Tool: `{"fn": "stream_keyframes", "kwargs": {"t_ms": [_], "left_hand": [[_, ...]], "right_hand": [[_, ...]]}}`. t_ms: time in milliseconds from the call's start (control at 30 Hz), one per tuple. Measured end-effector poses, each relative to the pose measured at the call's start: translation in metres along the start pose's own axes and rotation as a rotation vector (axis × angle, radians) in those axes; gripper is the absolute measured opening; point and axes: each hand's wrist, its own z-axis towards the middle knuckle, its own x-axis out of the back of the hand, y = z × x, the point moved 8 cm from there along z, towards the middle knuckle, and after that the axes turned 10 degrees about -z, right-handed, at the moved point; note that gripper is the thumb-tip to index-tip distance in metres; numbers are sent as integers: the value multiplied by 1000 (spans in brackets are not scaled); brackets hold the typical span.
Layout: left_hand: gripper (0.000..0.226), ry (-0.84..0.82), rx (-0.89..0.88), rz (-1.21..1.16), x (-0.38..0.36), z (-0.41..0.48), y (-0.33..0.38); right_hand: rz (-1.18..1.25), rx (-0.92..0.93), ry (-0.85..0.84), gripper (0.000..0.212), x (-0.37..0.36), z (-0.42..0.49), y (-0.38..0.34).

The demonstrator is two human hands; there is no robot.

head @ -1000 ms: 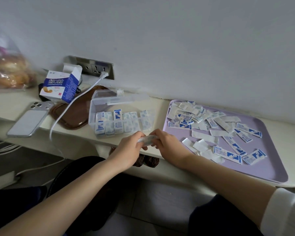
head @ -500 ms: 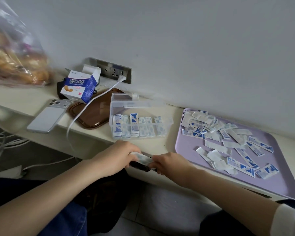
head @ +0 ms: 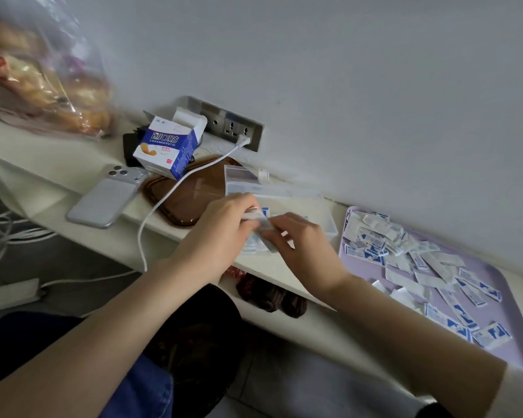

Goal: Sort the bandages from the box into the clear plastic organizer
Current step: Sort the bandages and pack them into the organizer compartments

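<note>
A pale shelf [head: 58, 167] runs from the upper left of the frame down to the lower right. At its lower-right end lies a purple tray [head: 517, 345] strewn with loose bandages [head: 405, 254], which face all ways. At frame centre stands the organizer [head: 284, 191] with its lid raised. To its upper left is the opened box [head: 169, 146].

The left hand [head: 221, 233] and right hand [head: 305, 248] meet right over the organizer's front compartments, close together. They share a small bundle [head: 261, 233] of bandages. The left hand's fingers curl round its upper-left end and the right hand pinches its lower-right end (motion blur hides the exact finger placement).

The bundle's long axis runs on a diagonal from upper left to lower right. The bandages already filed stand roughly up and down in the frame. So, as I judge it, the bundle needs a slight turn to line up before it drops into a slot.

The organizer lies just beyond and beneath the hands, so that drop is short. The left hand sits over the organizer's left half. The right hand is nearer the tray and better placed to fetch the next bandages.
</note>
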Motion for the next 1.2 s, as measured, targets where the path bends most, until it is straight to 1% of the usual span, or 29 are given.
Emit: {"fn": "stream_keyframes", "kwargs": {"t_ms": [67, 100, 200, 267, 333, 400, 467, 567, 633, 700, 767, 833, 967, 1200], "left_hand": [[4, 42, -31, 33, 7, 4, 2], [6, 61, -27, 43, 10, 6, 0], [20, 133, 1, 40, 18, 13, -8], [26, 175, 3, 117, 19, 17, -16], [25, 121, 46, 260, 11, 19, -30], [25, 41, 113, 398, 0, 18, -43], [31, -7, 153, 491, -7, 16, -49], [35, -26, 182, 550, -11, 14, -52], [35, -24, 208, 552, -10, 13, -54], [37, -31, 225, 539, -12, 11, -54], [38, -25, 237, 551, -12, 9, -54], [38, -8, 253, 579, -10, 8, -53], [36, 0, 264, 581, -9, 7, -53], [37, -11, 270, 529, -14, 8, -54]], "right_hand": [[-19, -8, 66, 18, 7, 10, -4], [-30, -13, 68, 16, 7, 14, -6], [-55, -79, 44, 19, 12, 27, -4], [-79, -151, 51, 22, 19, 38, 7], [-81, -253, 46, 28, 24, 51, 28], [-95, -388, -21, 32, 20, 61, 58], [-87, -532, -134, 30, 8, 66, 88], [1, -709, -274, 27, -12, 63, 121], [43, -781, -355, 27, -25, 58, 129], [39, -809, -452, 28, -37, 56, 130], [-25, -809, -545, 30, -47, 56, 128], [-80, -810, -601, 30, -55, 57, 127], [-106, -814, -628, 30, -67, 59, 128], [-80, -793, -629, 32, -76, 63, 127]]}}
